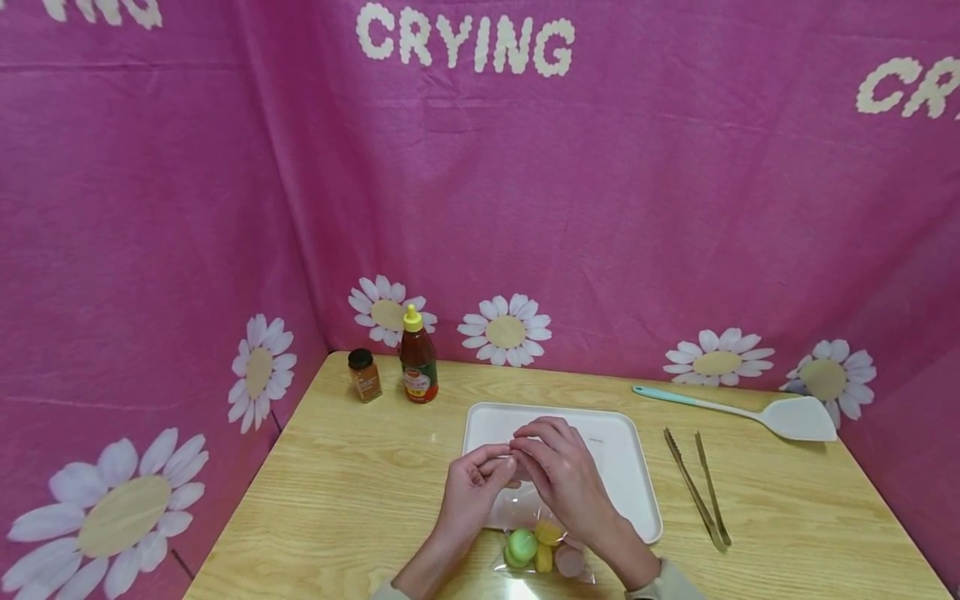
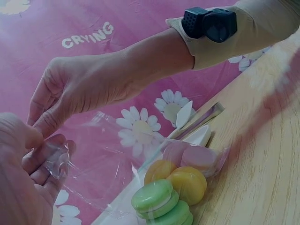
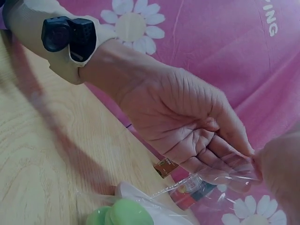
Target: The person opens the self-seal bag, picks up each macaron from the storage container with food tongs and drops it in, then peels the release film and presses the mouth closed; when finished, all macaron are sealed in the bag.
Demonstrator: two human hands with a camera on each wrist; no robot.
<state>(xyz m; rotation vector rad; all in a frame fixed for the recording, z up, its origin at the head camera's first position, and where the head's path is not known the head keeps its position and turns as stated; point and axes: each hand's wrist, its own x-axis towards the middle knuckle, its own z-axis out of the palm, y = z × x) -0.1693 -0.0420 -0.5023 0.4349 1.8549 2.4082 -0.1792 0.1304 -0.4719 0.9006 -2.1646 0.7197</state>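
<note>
A clear plastic bag with macarons in its bottom hangs down in front of me. My left hand pinches the top edge of the bag between thumb and fingers. Close against it, my right hand pinches the same edge, the fingertips of both hands meeting there. Inside the bag lie green macarons, yellow macarons and pinkish macarons. Behind the hands is a white rectangular tray, its near left part hidden by the hands and bag.
At the back left stand a spice jar with a black lid and a sauce bottle with a yellow cap. Right of the tray lie metal tongs; beyond them is a white spatula. A pink cloth hangs behind the wooden table.
</note>
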